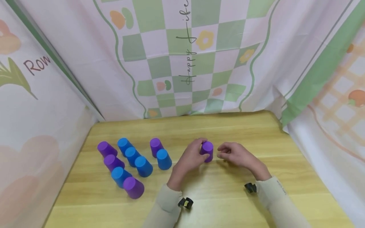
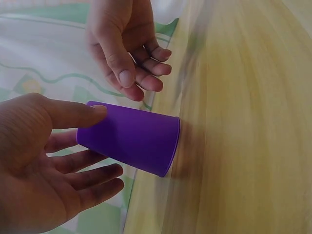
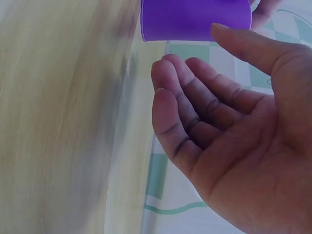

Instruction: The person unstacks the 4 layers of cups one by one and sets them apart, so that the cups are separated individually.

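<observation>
A purple cup [image 1: 207, 150] stands upside down on the table, right of the middle. My left hand [image 1: 191, 155] holds it from the left, thumb on the near side and fingers around the far side. Close up in the left wrist view, the thumb lies near the narrow end of the purple cup [image 2: 131, 139], and the lower fingers extend past it. My right hand [image 1: 239, 155] is just to the cup's right with nothing in it. Its fingers are loosely bent in the right wrist view, palm toward the purple cup [image 3: 195, 19].
At the left of the wooden table [image 1: 228, 202] stand several upside-down cups in slanted rows, among them a purple cup [image 1: 134, 187] and a blue cup [image 1: 144, 166]. Apart from these is a pair, a purple cup [image 1: 156, 147] behind a blue cup [image 1: 164, 159]. Printed curtains [image 1: 205, 63] enclose the table.
</observation>
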Tool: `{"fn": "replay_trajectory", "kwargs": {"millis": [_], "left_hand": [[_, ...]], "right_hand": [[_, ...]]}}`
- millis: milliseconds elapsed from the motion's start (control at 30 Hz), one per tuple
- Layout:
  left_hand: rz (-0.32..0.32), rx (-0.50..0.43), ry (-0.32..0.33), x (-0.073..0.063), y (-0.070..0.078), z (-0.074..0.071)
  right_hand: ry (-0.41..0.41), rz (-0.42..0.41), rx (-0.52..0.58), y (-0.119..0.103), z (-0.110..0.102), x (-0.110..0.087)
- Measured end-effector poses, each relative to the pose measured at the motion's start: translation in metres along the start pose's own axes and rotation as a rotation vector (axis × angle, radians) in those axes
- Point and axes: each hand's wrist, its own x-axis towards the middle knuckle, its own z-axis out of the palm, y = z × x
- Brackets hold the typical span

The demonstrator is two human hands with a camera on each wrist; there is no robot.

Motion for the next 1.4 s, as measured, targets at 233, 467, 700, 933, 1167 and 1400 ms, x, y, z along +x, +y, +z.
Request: {"fn": "replay_trajectory", "kwargs": {"millis": [233,467,700,933,1167,1400], "left_hand": [[0.006,-0.007,0.01,0.002,0.002,0.004],[-0.011,-0.011,0.015,0.004,0.002,0.007],[-0.019,0.006,0.019,0.004,0.001,0.006],[-0.022,0.017,0.023,-0.004,0.003,-0.001],[-0.008,0.055,0.041,-0.014,0.009,-0.012],[-0.014,0.079,0.044,-0.018,0.014,-0.019]], "right_hand": [[-0.048,0.014,0.053,-0.002,-0.002,-0.004],[-0.097,0.011,0.102,-0.002,-0.004,-0.006],[-0.134,-0.001,0.129,-0.006,-0.003,-0.004],[-0.161,-0.002,0.111,-0.005,0.0,-0.002],[-0.178,-0.015,0.14,-0.007,0.003,-0.001],[-0.194,-0.023,0.163,-0.008,0.006,0.0]]}}
